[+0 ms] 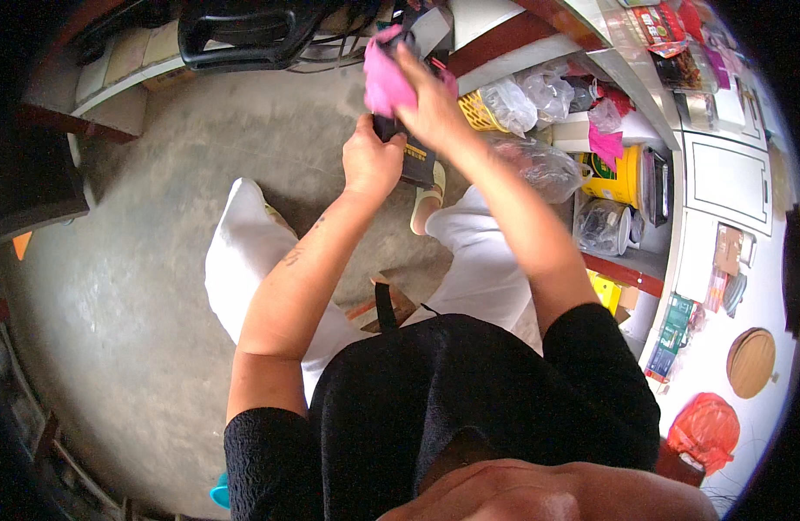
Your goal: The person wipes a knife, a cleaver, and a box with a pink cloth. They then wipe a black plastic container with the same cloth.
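My left hand (372, 163) grips the lower end of a dark object (385, 126), whose kind I cannot tell. Just above it, my right hand (433, 107) presses a pink cloth (388, 78) around the object's upper part. The cloth and right hand are slightly blurred, and the cloth hides much of the object. Behind my hands, a black box (418, 164) with yellow writing is partly covered. Both forearms reach forward over my white trousers (471, 260).
Open shelves at the right hold a yellow basket (479, 111), plastic bags (536, 166), a yellow bucket (613, 174) and a clear jar (601, 226). A black plastic chair (243, 58) stands at the far left. Beneath me lies a concrete floor (146, 260); a cardboard box (400, 303) sits between my legs.
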Demonstrator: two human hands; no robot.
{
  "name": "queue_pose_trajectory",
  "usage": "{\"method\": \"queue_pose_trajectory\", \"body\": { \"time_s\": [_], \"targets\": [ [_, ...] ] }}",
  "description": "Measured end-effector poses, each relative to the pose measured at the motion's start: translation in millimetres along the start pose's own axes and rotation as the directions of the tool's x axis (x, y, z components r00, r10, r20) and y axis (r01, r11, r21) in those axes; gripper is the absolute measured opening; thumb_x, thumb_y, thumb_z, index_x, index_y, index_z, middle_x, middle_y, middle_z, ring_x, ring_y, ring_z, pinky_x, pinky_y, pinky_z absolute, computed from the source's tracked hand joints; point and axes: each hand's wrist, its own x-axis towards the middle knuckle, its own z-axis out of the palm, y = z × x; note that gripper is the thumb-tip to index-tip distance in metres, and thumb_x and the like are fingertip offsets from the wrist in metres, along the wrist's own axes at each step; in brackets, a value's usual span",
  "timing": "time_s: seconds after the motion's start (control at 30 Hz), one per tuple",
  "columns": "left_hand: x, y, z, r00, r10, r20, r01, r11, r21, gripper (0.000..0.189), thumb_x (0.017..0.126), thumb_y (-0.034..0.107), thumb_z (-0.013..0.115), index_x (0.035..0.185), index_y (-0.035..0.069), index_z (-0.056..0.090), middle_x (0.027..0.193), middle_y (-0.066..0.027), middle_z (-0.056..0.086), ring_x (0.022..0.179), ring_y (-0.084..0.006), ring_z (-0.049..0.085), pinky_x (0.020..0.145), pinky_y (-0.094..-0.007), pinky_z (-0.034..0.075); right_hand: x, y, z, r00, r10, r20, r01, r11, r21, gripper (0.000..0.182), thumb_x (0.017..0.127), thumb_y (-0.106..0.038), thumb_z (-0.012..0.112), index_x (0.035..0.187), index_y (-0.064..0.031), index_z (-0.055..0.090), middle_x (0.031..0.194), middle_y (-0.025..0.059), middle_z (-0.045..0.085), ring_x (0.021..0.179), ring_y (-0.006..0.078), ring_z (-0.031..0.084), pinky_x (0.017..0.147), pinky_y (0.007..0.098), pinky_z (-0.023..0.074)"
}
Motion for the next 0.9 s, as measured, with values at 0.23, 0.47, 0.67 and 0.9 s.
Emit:
{"method": "queue_pose_trajectory", "body": {
  "time_s": [0.23, 0.47, 0.67, 0.9],
  "targets": [
    [-11, -4, 5, 0.994, 0.021, 0.111, 0.016, 0.947, -0.321, 0.039, 0.079, 0.018, 0.071, 0.11, -0.003, 0.06, 0.091, -0.0208, 0.07, 0.086, -0.0299, 0.069, 0.078, -0.0371, 0.052, -83, 58, 16, 0.927, 0.13, -0.352, -0.164, 0.984, -0.071, 0.052, 0.087, -0.019, 0.063, 0.136, -0.0055, 0.048, 0.142, 0.0227, 0.046, 0.125, 0.0449, 0.047, 0.105, 0.0493, 0.0383],
    [-43, 9, -46, 0.916, -0.009, 0.4, 0.228, 0.833, -0.504, 0.039, 0.084, 0.014, 0.07, 0.114, -0.006, 0.055, 0.102, -0.0102, 0.065, 0.09, -0.0157, 0.061, 0.081, -0.0267, 0.048, -53, 112, 5, 0.767, 0.641, 0.027, -0.359, 0.393, 0.846, 0.036, 0.093, -0.021, 0.057, 0.125, -0.0039, 0.058, 0.117, 0.0062, 0.063, 0.106, 0.017, 0.06, 0.096, 0.0334, 0.0462],
    [-69, 0, -74, 0.814, -0.02, 0.58, 0.374, 0.782, -0.499, 0.064, 0.085, 0.015, 0.073, 0.133, -0.012, 0.04, 0.112, -0.0152, 0.063, 0.1, -0.0173, 0.061, 0.091, -0.0273, 0.047, 23, 175, -55, 0.781, 0.613, 0.117, -0.254, 0.141, 0.957, 0.03, 0.096, -0.021, 0.058, 0.119, -0.0018, 0.059, 0.11, 0.0144, 0.068, 0.096, 0.0256, 0.067, 0.086, 0.0439, 0.0548],
    [-79, -15, -74, 0.815, -0.072, 0.576, 0.429, 0.743, -0.514, 0.068, 0.084, 0.014, 0.073, 0.135, -0.014, 0.036, 0.113, -0.0183, 0.062, 0.099, -0.0204, 0.064, 0.087, -0.0292, 0.051, -13, 143, -33, 0.793, 0.605, 0.075, -0.239, 0.195, 0.951, 0.024, 0.096, -0.014, 0.055, 0.117, -0.0042, 0.06, 0.111, 0.0117, 0.067, 0.098, 0.0208, 0.066, 0.087, 0.0386, 0.0545]
  ]
}}
